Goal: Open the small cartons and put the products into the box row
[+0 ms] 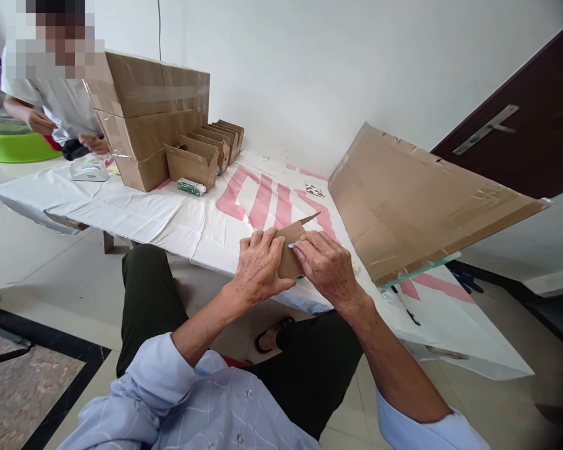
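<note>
Near the table's front edge, my left hand (258, 265) is wrapped round one side of a small brown cardboard box (288, 267), with a flap standing up at its far end. My right hand (326, 265) pinches a small bluish-white piece (291, 245) against the face of this box. What that piece is, I cannot make out. A bit of green shows under the right fingers, mostly hidden. Both hands are close together, just above the white cloth with pink stripes (206, 231).
Taped cardboard boxes (145, 119) are stacked at the left, beside a row of open boxes (194, 164). A green-and-white carton (191, 187) lies before them. A large cardboard panel (422, 200) leans at the right. A co-worker (51, 112) is behind a white tape dispenser (89, 172).
</note>
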A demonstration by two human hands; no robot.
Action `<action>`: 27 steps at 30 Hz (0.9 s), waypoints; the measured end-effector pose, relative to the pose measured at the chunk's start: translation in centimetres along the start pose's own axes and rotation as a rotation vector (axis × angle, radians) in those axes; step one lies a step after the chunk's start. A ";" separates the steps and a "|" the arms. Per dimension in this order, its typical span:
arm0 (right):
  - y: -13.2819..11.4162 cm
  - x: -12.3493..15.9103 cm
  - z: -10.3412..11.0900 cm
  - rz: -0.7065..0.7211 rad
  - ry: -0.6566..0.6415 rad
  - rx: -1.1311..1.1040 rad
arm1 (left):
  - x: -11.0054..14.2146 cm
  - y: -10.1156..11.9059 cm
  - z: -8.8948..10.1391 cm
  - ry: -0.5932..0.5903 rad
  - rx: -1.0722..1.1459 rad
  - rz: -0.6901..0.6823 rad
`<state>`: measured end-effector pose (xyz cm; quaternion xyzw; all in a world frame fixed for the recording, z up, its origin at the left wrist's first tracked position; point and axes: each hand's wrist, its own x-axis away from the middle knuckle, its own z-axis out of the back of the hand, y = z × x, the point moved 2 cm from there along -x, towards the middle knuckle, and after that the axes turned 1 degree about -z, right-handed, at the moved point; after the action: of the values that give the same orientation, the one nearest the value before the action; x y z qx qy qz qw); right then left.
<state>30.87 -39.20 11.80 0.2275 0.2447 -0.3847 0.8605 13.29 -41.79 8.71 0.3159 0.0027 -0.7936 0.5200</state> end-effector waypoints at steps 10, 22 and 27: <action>0.4 -0.2 0.3 -0.088 0.034 -0.257 | 0.1 0.0 0.3 -0.021 -0.014 -0.002; 1.6 0.2 1.8 -0.485 0.116 -0.850 | 0.8 -3.9 1.9 -0.038 0.110 0.009; 5.7 2.6 2.6 -0.659 0.337 -0.807 | 2.0 -10.8 3.1 -0.067 0.324 0.114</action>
<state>37.42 -38.68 13.44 -0.1511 0.5655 -0.4677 0.6624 2.27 -39.56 6.70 0.3686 -0.1606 -0.7630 0.5061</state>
